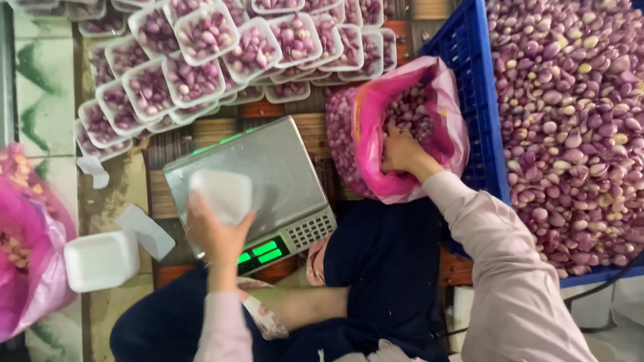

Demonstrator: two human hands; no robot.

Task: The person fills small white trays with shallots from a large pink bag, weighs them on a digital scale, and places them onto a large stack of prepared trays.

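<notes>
My left hand [213, 231] holds a small white foam tray [222, 194] on the steel platform of a digital scale [268, 167]; the tray looks empty. My right hand [401, 153] reaches into a pink plastic bag [376, 121] full of purple shallots [409, 110], its fingers buried among them. The bag leans against a blue crate [469, 80] at my right.
The blue crate holds a large heap of loose shallots [570, 121]. Several filled white trays [201, 53] are stacked at the back. A stack of empty foam trays [100, 260] lies at the left, beside another pink bag [30, 255]. My knees are below the scale.
</notes>
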